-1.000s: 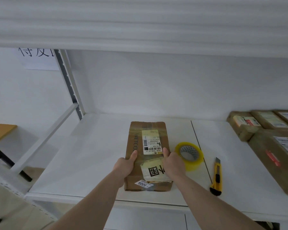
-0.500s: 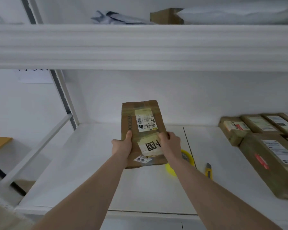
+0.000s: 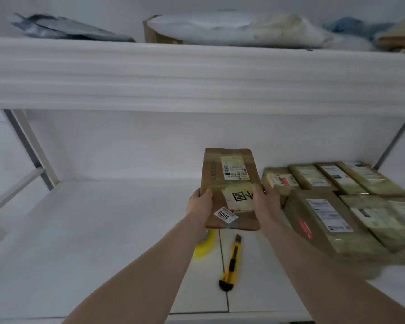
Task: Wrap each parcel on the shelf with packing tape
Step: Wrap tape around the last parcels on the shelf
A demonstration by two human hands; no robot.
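A brown cardboard parcel [image 3: 229, 183] with white labels and a "5005" sticker is held up above the white shelf [image 3: 103, 242]. My left hand [image 3: 199, 204] grips its left edge and my right hand [image 3: 265, 202] grips its right edge, thumbs on top. A yellow roll of packing tape [image 3: 204, 249] lies on the shelf under my left forearm, mostly hidden. Several taped brown parcels [image 3: 325, 213] lie packed together at the right of the shelf.
A yellow utility knife [image 3: 230, 265] lies on the shelf below the held parcel. The upper shelf [image 3: 197, 73] hangs overhead, carrying grey and white mailer bags [image 3: 239, 29] and a box. Metal uprights stand at the left and right.
Both hands have lifted the parcel off the shelf and carried it rightward towards the stack of parcels. The view has tilted up, showing the upper shelf.
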